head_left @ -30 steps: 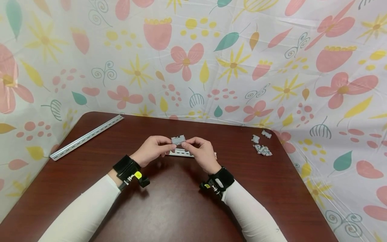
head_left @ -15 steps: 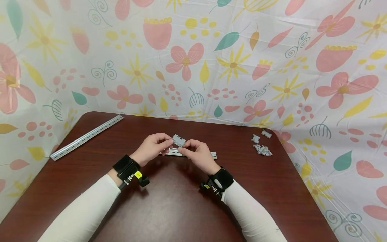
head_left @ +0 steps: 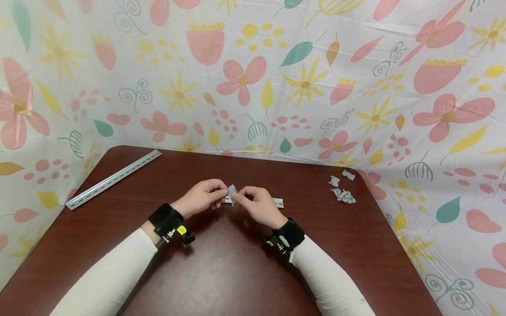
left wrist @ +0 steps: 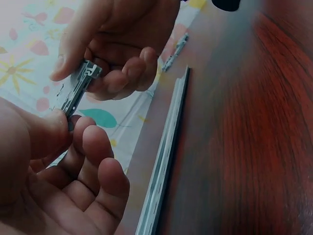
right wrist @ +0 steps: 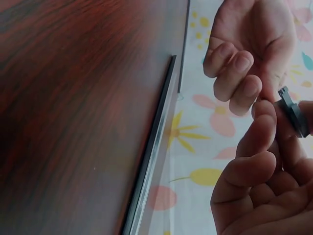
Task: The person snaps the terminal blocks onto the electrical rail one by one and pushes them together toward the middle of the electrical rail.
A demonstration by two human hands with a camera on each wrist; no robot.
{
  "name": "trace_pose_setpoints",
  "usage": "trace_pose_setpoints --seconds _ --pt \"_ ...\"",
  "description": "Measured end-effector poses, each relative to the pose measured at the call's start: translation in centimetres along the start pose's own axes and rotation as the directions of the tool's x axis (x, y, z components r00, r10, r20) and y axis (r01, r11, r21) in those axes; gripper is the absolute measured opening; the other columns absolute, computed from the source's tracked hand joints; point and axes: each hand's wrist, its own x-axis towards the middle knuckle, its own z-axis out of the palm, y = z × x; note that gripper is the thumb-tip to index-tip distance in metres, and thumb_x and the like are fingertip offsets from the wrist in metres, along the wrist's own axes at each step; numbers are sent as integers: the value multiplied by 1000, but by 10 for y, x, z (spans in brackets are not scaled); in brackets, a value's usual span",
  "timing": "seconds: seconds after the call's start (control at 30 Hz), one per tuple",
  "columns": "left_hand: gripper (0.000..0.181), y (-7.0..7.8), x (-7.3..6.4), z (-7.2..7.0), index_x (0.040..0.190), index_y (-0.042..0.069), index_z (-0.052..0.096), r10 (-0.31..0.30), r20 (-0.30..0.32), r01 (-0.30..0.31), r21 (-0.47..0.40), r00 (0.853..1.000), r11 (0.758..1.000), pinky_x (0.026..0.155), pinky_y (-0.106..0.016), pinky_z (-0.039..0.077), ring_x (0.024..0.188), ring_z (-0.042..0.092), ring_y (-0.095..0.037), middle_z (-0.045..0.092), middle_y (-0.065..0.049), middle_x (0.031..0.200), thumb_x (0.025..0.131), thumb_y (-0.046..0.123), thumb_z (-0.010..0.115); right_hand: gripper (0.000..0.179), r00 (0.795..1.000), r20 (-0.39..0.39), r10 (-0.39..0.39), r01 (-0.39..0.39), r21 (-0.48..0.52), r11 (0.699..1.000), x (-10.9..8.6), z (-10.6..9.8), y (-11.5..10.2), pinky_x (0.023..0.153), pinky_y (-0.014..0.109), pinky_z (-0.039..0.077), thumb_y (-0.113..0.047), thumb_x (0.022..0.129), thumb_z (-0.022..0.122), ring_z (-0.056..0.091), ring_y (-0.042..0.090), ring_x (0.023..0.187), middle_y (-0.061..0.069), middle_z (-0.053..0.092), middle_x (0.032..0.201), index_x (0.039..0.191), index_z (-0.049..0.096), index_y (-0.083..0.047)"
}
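Between the two hands, above the table, is a small grey plastic terminal block (head_left: 232, 191). My left hand (head_left: 202, 196) pinches one end of it between thumb and fingertips. The thumb and fingers of my right hand (head_left: 261, 205) pinch the other end. Seen from the left wrist, the terminal block (left wrist: 80, 90) stands edge-on and tilted; from the right wrist, the terminal block (right wrist: 292, 115) is partly covered by fingers. Below and behind the hands lies a short slotted metal DIN rail (head_left: 279, 202), its middle partly hidden by them.
A longer slotted DIN rail (head_left: 114, 179) lies slantwise at the table's left. Toward the back right corner are a small heap of grey terminal blocks (head_left: 344, 195) and two separate grey pieces (head_left: 334, 181). A flower-printed cloth (head_left: 253, 87) hangs behind the brown table (head_left: 221, 272).
The terminal block has been turned between the fingers, from its broad face toward the head camera to a narrower, upright look. The hands have drawn a little closer together.
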Motion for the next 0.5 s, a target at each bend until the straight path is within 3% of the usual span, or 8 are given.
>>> trace_pose_setpoints --seconds 0.27,0.5 --pt "18 0 -1 0 105 7 70 7 31 -9 78 1000 997 72 -37 55 79 62 -23 68 -16 94 117 17 61 37 997 80 -16 20 -60 998 -2 -1 1 61 29 43 -36 113 68 57 17 64 -2 65 73 94 81 -7" --pt "16 1 -2 0 107 9 70 8 51 -14 130 999 991 73 -42 56 78 63 -24 68 -18 96 117 18 61 38 993 115 -12 20 -72 997 -2 0 2 60 29 41 -36 113 66 56 17 64 3 67 76 90 80 -9"
